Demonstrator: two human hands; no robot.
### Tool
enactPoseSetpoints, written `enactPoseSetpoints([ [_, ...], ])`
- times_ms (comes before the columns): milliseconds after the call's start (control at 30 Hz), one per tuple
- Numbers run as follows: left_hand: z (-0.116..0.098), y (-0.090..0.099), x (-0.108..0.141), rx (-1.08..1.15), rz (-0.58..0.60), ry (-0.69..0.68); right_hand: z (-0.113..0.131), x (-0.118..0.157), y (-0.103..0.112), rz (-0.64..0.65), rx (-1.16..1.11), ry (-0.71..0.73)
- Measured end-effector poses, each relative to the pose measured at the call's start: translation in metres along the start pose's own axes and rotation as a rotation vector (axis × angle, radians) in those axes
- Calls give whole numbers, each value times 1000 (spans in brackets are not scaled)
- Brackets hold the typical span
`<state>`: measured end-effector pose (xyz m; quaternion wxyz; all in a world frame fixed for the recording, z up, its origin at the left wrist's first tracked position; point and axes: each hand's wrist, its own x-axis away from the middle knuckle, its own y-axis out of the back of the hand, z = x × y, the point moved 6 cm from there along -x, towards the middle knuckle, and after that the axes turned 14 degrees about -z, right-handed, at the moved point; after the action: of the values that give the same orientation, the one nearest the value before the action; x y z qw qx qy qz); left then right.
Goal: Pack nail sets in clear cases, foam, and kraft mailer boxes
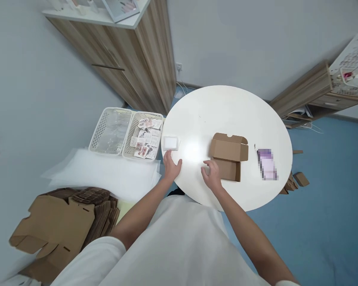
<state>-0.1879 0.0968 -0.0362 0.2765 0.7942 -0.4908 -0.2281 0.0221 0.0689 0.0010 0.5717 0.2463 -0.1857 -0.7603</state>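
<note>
My left hand (172,167) is over the left edge of the round white table, thumb and fingers apart, with nothing held. Its fingertips are just below a small white flat item (170,143), close to it or touching; I cannot tell which. My right hand (211,174) hangs near the table's middle, its fingers curved and apart from the thumb, holding nothing. Just right of it stands an open brown cardboard box (229,150), its lid raised and its inside bare. Farther right lies a blurred purple and pink rectangular item (267,164).
Left of the table (226,107) are a basket of printed cards (147,137) and a basket of clear plastic bags (113,129). Below them lie white translucent sheets (107,171) and flattened cardboard boxes (62,222). A wooden cabinet (131,59) stands behind; cardboard pieces (301,178) are at the right.
</note>
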Motion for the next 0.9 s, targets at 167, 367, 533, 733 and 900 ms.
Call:
enactPoseSetpoints([
  [167, 34, -3, -37, -33, 115, 203, 0, -24, -85, 193, -141, -426],
  [367, 37, -9, -49, -15, 147, 335, 6, -44, -136, 171, -272, -621],
  [533, 38, -12, -50, 53, 150, 351, 14, -52, -161, 186, -296, -590],
  [733, 53, -15, -45, 260, 68, 392, 2, -43, -158, 149, -193, -601],
  [900, 46, -17, -25, 386, 75, 413, -11, -24, -116, 74, -139, -589],
])
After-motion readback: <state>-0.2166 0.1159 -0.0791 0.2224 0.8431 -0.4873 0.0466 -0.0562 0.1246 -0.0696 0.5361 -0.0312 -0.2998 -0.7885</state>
